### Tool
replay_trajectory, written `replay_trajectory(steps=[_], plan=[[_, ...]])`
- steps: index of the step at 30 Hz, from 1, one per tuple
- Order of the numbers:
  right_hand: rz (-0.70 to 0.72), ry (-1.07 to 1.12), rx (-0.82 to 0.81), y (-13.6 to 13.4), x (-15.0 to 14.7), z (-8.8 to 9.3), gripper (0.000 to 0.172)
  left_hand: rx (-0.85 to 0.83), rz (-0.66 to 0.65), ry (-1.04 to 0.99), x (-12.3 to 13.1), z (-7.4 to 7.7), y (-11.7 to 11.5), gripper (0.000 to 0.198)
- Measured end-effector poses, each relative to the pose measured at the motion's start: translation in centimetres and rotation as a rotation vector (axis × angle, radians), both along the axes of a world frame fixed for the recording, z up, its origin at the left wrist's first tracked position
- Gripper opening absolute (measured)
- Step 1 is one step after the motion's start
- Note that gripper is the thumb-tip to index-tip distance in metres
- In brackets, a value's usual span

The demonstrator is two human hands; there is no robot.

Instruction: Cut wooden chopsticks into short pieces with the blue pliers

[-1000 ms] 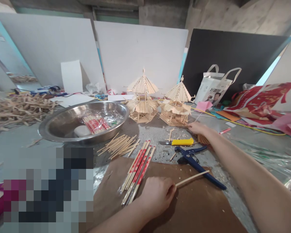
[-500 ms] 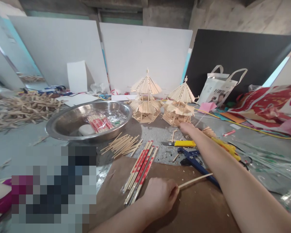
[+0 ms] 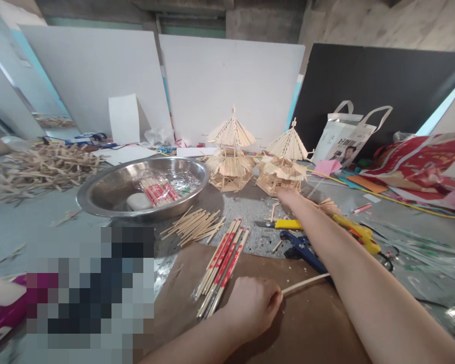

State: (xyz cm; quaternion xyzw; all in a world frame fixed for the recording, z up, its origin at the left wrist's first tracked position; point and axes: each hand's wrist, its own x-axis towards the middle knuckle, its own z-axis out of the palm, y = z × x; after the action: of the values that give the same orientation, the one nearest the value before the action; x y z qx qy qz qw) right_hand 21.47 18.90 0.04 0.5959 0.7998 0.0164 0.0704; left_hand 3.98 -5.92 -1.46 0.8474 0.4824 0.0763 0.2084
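My left hand (image 3: 256, 303) is closed on one end of a thin wooden stick (image 3: 305, 284). The stick's far end passes out of sight by my right forearm. My right hand (image 3: 288, 198) reaches forward to the low front of the right-hand stick-built pagoda model (image 3: 282, 172); its fingers are hard to make out, so I cannot tell whether they grip anything. A second pagoda model (image 3: 231, 167) stands to its left. Beside my left hand lie red-wrapped packets of chopsticks (image 3: 225, 263) on a brown sheet (image 3: 307, 323). Beyond them is a loose pile of short sticks (image 3: 195, 226).
A steel basin (image 3: 87, 202) holding wrapped chopsticks stands at left. Under my right forearm lie a yellow craft knife (image 3: 286, 224), a blue-handled cutter (image 3: 305, 251) and a yellow tool (image 3: 358, 233). A white bag (image 3: 343, 139) leans at the back right; scrap sticks (image 3: 49, 169) heap at far left.
The whole view has shifted slightly to the right. My right hand has edged a little left along the model's base. My left hand still holds the stick.
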Motion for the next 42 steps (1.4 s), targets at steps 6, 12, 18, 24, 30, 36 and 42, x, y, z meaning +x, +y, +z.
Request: replay_trajectory(steps=[6, 12, 18, 24, 30, 36, 42], plan=[[-0.002, -0.088, 0.012, -1.5, 0.1, 1.3, 0.028, -0.002, -0.012, -0.004, 0.0, -0.1, 0.1, 0.034], [-0.043, -0.007, 0.139, -6.2, 1.5, 4.4, 0.026, 0.056, 0.052, 0.028, 0.0, -0.5, 0.1, 0.036], [-0.103, 0.464, 0.474, -14.6, 2.8, 6.1, 0.013, 0.115, 0.201, -0.068, -0.1, -0.2, 0.9, 0.032], [-0.169, 0.903, 0.625, -21.3, 2.8, 4.5, 0.009, 0.242, 0.235, -0.116, -0.8, 1.1, 1.2, 0.031], [-0.278, 1.368, 1.256, -23.3, 4.1, 4.9, 0.011, 0.380, 0.197, 0.073, -1.6, 2.5, 1.3, 0.033], [-0.170, 1.613, 0.421, -24.1, -0.6, -0.4, 0.013, 0.427, 0.536, 0.007, -5.3, 2.6, 5.4, 0.032], [-0.187, 1.547, -0.054, -24.0, -3.4, -3.8, 0.019, 0.175, 0.547, -0.565, -6.8, 1.5, 7.7, 0.044]])
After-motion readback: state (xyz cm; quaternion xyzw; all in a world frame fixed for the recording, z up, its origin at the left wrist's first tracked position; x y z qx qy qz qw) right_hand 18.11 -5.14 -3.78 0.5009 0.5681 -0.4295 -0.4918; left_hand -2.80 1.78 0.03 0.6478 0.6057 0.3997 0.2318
